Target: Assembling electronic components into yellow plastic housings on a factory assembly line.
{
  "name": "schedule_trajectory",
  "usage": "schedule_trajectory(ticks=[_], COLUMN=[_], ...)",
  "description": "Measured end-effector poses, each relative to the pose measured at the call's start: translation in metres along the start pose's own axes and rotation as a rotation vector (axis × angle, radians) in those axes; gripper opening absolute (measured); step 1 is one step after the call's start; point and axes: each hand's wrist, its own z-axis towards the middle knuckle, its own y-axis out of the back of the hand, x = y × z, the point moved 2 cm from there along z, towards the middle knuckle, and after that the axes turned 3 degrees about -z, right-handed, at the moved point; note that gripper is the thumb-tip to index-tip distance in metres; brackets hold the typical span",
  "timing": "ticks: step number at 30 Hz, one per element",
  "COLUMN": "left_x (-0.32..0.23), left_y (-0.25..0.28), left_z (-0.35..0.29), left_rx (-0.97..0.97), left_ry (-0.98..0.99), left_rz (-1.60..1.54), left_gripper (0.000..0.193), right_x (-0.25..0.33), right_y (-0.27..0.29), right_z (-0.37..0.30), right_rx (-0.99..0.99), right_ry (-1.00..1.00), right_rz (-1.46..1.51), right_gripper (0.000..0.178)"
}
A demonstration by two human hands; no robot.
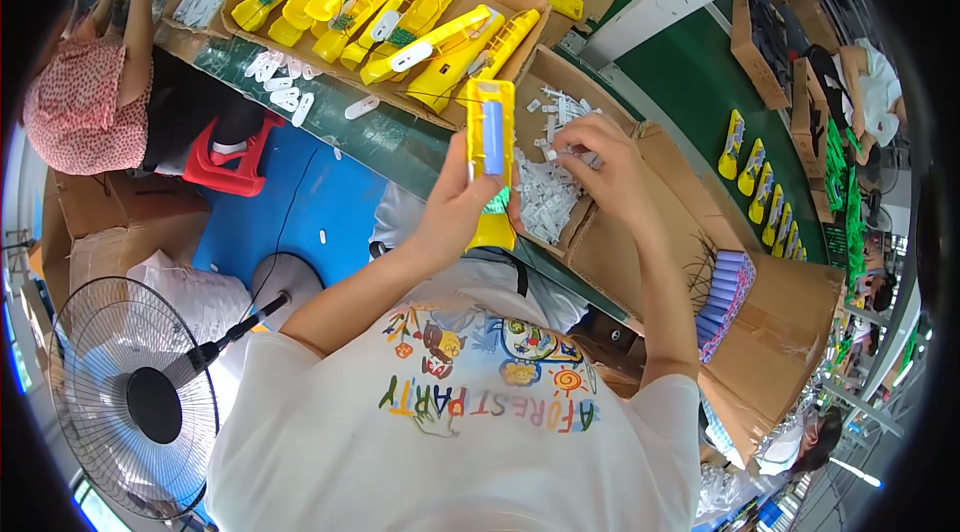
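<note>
My left hand (450, 214) is closed around a yellow plastic housing (478, 97), held upright over the bench edge. A blue-purple cylindrical battery (493, 140) lies in the housing's open cavity, with a green circuit board (497, 201) below it, partly behind my fingers. To the right, my right hand (612, 170) pinches a small white plastic piece (553, 155) between thumb and fingers. Beneath that hand, many loose white plastic pieces (545, 207) fill part of an open cardboard box (585, 232).
Yellow housings with wires crowd a long carton (235, 24) ahead. White oval parts (285, 92) lie on the green bench (395, 147). Batteries (728, 282) stand right; more housings (755, 172) form a row. A fan (155, 404), red stool (238, 170) and co-worker (85, 107) are left.
</note>
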Motion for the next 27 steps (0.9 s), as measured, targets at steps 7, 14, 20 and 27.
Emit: schedule_trajectory(ticks=[7,14,20,27], left_x=[0.014,0.011,0.009,0.009], left_y=[-0.012,-0.021,-0.020,-0.017], left_z=[-0.003,-0.005,-0.005,0.001], left_rx=[0.191,0.238,0.217,0.306], left_ry=[0.164,0.218,0.180,0.211], left_rz=[0.120,0.178,0.200,0.410], left_gripper=[0.041,0.046,0.041,0.042], right_x=[0.003,0.025,0.024,0.027], right_y=[0.006,0.006,0.004,0.005], right_z=[-0.012,-0.001,-0.003,-0.011], right_rx=[-0.127,-0.287,-0.373,-0.354], right_ry=[-0.107,-0.291,-0.211,-0.395], right_rz=[0.429,0.600,0.184,0.268], right_gripper=[0.017,0.017,0.010,0.011])
